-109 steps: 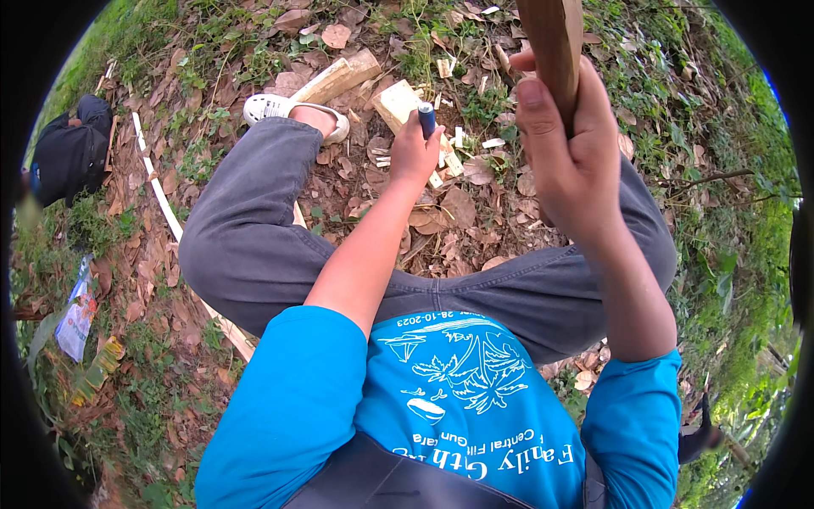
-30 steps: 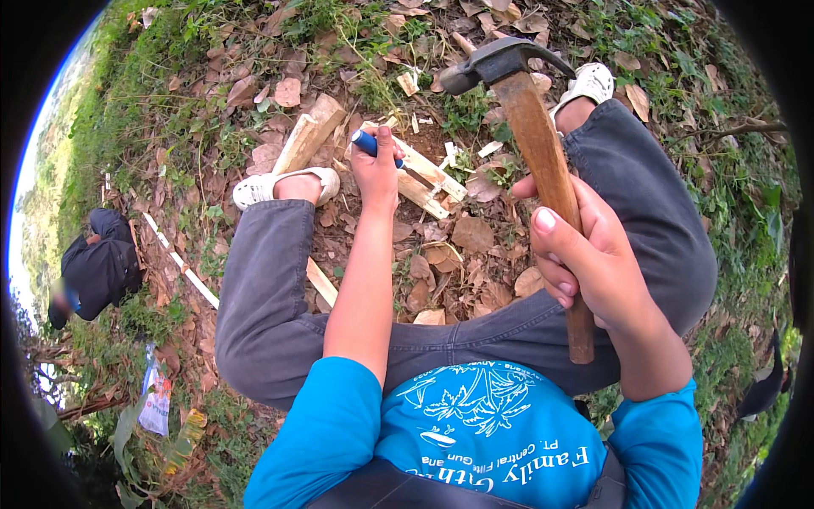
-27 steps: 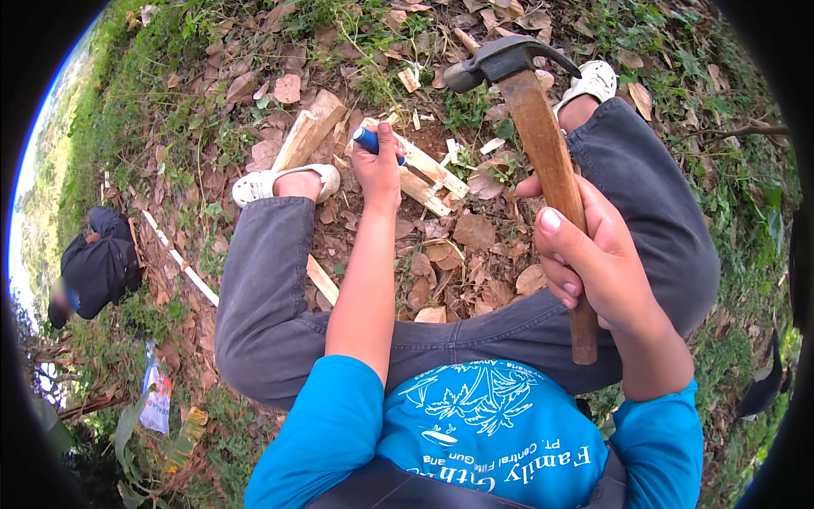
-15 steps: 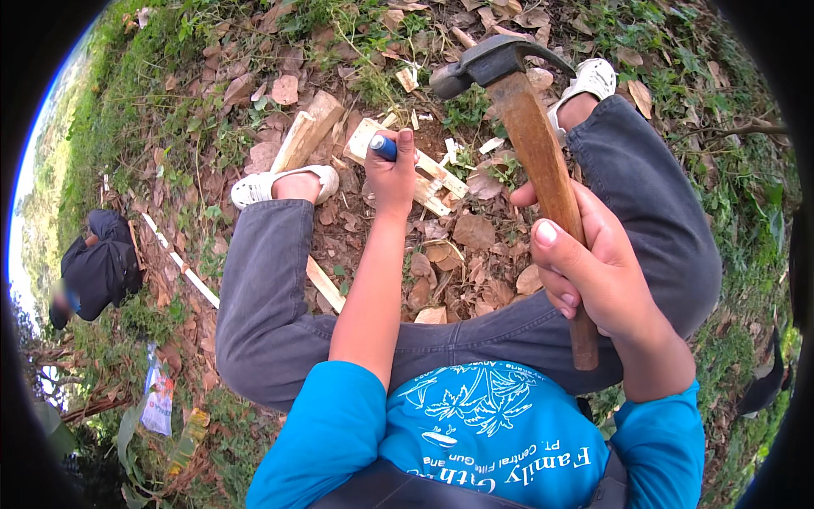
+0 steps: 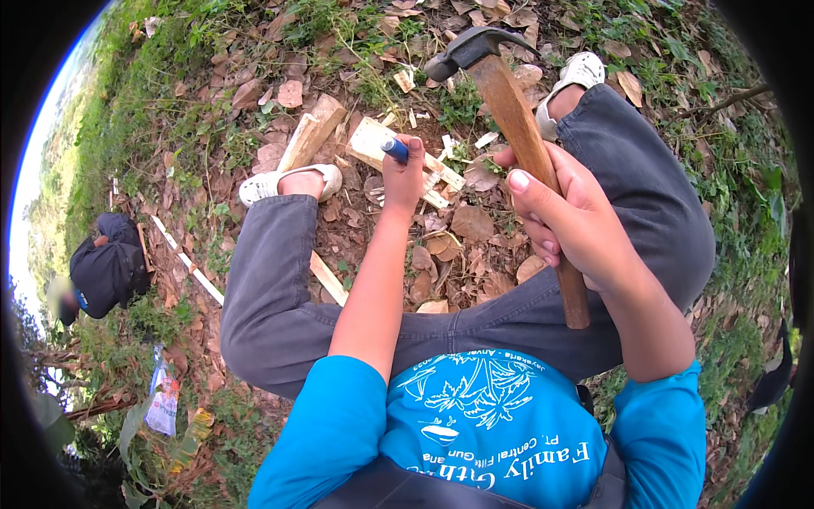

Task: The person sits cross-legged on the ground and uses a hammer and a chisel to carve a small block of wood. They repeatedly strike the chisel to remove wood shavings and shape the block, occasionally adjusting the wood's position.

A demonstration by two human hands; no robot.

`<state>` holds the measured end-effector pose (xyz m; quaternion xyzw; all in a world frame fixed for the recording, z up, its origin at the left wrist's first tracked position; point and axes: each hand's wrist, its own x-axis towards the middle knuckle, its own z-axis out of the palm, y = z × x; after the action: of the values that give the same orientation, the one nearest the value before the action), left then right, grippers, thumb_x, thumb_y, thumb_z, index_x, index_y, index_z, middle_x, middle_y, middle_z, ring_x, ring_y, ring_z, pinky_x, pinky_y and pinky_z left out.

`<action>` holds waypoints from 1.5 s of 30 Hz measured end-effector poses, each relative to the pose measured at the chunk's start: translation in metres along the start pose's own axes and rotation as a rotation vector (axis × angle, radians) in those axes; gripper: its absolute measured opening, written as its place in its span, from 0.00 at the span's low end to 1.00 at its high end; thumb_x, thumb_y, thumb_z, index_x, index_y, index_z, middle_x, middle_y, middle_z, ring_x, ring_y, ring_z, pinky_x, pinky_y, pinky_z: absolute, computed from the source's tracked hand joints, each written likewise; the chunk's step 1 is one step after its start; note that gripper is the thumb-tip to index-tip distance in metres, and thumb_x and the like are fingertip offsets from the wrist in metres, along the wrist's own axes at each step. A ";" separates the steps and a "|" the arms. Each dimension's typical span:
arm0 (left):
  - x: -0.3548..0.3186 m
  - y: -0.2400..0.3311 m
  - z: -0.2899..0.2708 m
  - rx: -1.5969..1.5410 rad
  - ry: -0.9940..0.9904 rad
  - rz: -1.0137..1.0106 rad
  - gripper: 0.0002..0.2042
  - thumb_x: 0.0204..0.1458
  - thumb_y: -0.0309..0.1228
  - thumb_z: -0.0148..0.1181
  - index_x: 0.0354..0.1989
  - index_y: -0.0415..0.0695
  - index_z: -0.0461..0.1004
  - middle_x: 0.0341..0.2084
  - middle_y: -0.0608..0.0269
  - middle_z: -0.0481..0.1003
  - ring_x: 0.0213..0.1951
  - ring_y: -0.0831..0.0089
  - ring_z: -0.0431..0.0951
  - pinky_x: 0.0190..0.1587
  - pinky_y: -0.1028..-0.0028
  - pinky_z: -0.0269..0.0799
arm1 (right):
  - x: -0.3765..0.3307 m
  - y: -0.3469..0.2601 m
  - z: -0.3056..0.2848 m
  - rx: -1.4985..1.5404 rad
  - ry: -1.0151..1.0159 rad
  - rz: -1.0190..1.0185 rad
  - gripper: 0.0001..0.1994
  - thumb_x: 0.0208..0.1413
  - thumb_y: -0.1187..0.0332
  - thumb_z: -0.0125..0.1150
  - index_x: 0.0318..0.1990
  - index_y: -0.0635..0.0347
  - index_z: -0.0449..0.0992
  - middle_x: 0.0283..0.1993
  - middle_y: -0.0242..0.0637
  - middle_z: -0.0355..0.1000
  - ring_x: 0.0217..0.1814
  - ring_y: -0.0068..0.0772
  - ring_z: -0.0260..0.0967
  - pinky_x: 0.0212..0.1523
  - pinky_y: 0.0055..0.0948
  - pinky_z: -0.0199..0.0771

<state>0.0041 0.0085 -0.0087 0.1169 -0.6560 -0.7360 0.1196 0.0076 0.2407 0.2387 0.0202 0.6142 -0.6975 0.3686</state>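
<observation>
Leafy ground [image 5: 254, 93]; colourful wrappers [image 5: 165, 399] lower left; right hand [image 5: 577, 229] grips hammer [image 5: 517, 144].

we see dry leaves [image 5: 471, 222] over the dirt, a thin white strip [image 5: 188, 271] in the grass, a dark-clothed person [image 5: 106, 271] crouching far left, and plastic litter [image 5: 163, 400] below them.

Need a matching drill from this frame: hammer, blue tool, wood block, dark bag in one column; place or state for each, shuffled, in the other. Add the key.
Things:
1. hammer
2. blue tool
3. wood block
4. dark bag

Places or states:
A. on the leafy ground between the feet
B. in the left hand, tip against the wood
C. on the grass at far left
D. raised in the right hand, head up

Pairs: 1-D, 2-B, 3-A, 4-C
</observation>
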 end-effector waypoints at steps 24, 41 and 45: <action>-0.004 -0.018 0.021 0.525 0.113 0.241 0.19 0.62 0.44 0.61 0.31 0.37 0.74 0.24 0.46 0.76 0.31 0.45 0.78 0.36 0.54 0.71 | 0.037 0.043 -0.003 -0.960 0.000 -0.273 0.12 0.67 0.66 0.58 0.49 0.66 0.72 0.26 0.42 0.69 0.29 0.30 0.67 0.34 0.37 0.68; -0.002 -0.021 -0.008 0.470 0.190 0.232 0.19 0.64 0.42 0.60 0.28 0.38 0.71 0.21 0.51 0.74 0.26 0.51 0.75 0.34 0.58 0.71 | 0.020 -0.014 0.053 -0.875 0.039 -0.506 0.10 0.69 0.66 0.58 0.47 0.64 0.73 0.26 0.34 0.68 0.27 0.21 0.62 0.29 0.30 0.64; -0.001 -0.016 -0.003 0.539 0.171 0.131 0.19 0.64 0.42 0.60 0.30 0.37 0.74 0.21 0.49 0.75 0.29 0.47 0.78 0.36 0.57 0.72 | 0.017 -0.018 0.076 -0.656 0.053 -0.825 0.09 0.70 0.67 0.57 0.49 0.63 0.72 0.29 0.33 0.69 0.29 0.23 0.63 0.31 0.32 0.66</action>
<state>0.0056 0.0081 -0.0253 0.1635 -0.8217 -0.5131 0.1866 0.0173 0.1655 0.2644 -0.3220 0.7662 -0.5550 0.0349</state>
